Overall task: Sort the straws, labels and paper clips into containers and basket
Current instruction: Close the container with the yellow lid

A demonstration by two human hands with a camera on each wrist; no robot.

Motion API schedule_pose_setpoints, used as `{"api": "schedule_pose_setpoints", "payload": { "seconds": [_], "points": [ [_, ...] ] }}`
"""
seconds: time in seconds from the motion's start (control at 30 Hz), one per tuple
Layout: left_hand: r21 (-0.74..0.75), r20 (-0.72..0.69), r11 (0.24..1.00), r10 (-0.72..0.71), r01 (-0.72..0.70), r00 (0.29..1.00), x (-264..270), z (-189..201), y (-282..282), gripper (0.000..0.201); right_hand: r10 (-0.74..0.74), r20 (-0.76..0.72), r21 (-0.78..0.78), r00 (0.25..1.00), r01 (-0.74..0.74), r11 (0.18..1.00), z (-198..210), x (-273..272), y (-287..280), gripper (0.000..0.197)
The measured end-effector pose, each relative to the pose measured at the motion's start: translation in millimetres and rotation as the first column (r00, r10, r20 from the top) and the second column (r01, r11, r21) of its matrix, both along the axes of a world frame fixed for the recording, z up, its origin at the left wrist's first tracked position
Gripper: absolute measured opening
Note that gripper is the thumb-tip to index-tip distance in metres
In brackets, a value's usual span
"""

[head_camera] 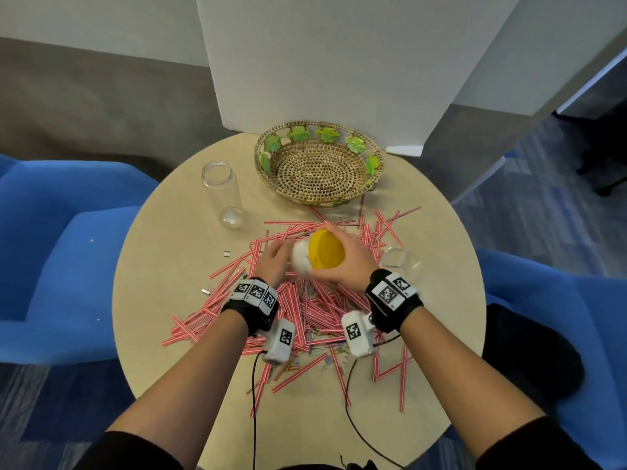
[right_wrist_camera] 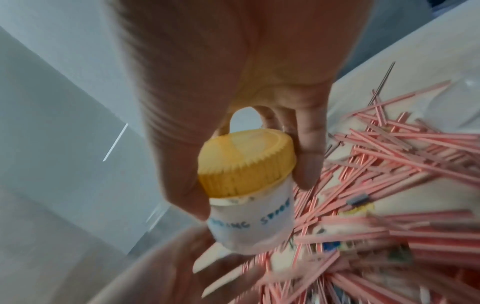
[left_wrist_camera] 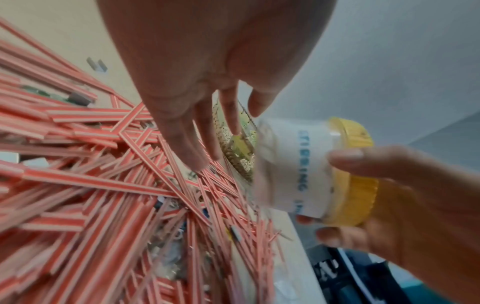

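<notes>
The small white plastic jar with a ribbed yellow screw lid (head_camera: 317,254) is held tilted above the pile of red-and-white striped paper straws (head_camera: 305,300) on the round beige table (head_camera: 169,266). The right hand (head_camera: 342,262) grips the lid; the left hand (head_camera: 273,262), fingers straight, is at the base. One woven basket (head_camera: 319,164) and one clear jar (head_camera: 222,193) stand beyond. Blue handwriting on the jar appears only in the wrist views.
</notes>
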State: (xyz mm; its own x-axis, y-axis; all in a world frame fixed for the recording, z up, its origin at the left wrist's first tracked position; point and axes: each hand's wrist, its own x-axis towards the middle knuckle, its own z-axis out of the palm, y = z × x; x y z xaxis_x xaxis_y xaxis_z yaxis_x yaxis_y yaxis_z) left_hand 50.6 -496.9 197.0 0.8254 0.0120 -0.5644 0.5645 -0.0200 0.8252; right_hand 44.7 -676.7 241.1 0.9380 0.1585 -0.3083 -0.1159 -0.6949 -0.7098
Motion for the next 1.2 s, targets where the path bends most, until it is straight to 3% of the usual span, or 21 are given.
{"api": "schedule_pose_setpoints", "payload": {
  "seconds": [0.07,0.1,0.13,0.2,0.27,0.4,0.53,0.67,0.83,1.2],
  "points": [
    [0.254,0.107,0.967,-0.053,0.024,0.993,2.6,-8.2,4.2,0.023,-0.094,0.037,-0.081,0.995,0.097,0.992,4.3,12.2,-18.9,0.091],
    [0.415,0.129,0.908,-0.119,0.055,0.984,3.8,-13.2,7.7,0.031,-0.155,0.054,-0.133,0.986,0.161,0.978,6.0,18.8,-30.1,0.091],
    [0.556,0.104,0.825,-0.189,0.1,0.977,5.1,-17.4,10.7,0.04,-0.216,0.063,-0.181,0.974,0.224,0.958,8.3,25.3,-42.7,0.09],
    [0.718,-0.085,0.639,-0.312,0.275,0.946,6.1,-23.8,12.7,0.06,-0.313,0.066,-0.253,0.948,0.319,0.913,10.1,37.3,-69.0,0.092],
    [0.746,-0.239,0.521,-0.37,0.414,0.898,6.6,-31.2,10.2,0.077,-0.367,0.052,-0.288,0.929,0.366,0.885,12.4,45.9,-92.2,0.093],
    [0.73,-0.344,0.467,-0.378,0.498,0.859,7.8,-43.5,3.7,0.086,-0.362,0.133,-0.241,0.923,0.385,0.891,16.7,66.5,-112.5,0.094],
    [0.765,-0.359,0.38,-0.417,0.52,0.835,9.6,-49.3,4.4,0.089,-0.258,0.252,-0.118,0.933,0.294,0.948,26.4,107.0,-93.4,0.097],
    [0.763,-0.353,0.396,-0.408,0.512,0.842,23.7,-50.4,14.2,0.081,-0.195,0.269,-0.114,0.943,0.232,0.966,17.3,153.6,-61.4,0.1],
    [0.787,-0.278,0.474,-0.296,0.394,0.914,32.4,-55.1,19.4,0.076,-0.085,0.167,-0.249,0.982,0.126,0.96,-18.5,195.6,-37.6,0.1],
    [0.802,-0.287,0.462,-0.26,0.38,0.922,29.5,-58.5,12.6,0.079,0.022,-0.008,-0.494,1.0,-0.023,0.869,-49.0,226.9,-25.2,0.099]
  ]
}}
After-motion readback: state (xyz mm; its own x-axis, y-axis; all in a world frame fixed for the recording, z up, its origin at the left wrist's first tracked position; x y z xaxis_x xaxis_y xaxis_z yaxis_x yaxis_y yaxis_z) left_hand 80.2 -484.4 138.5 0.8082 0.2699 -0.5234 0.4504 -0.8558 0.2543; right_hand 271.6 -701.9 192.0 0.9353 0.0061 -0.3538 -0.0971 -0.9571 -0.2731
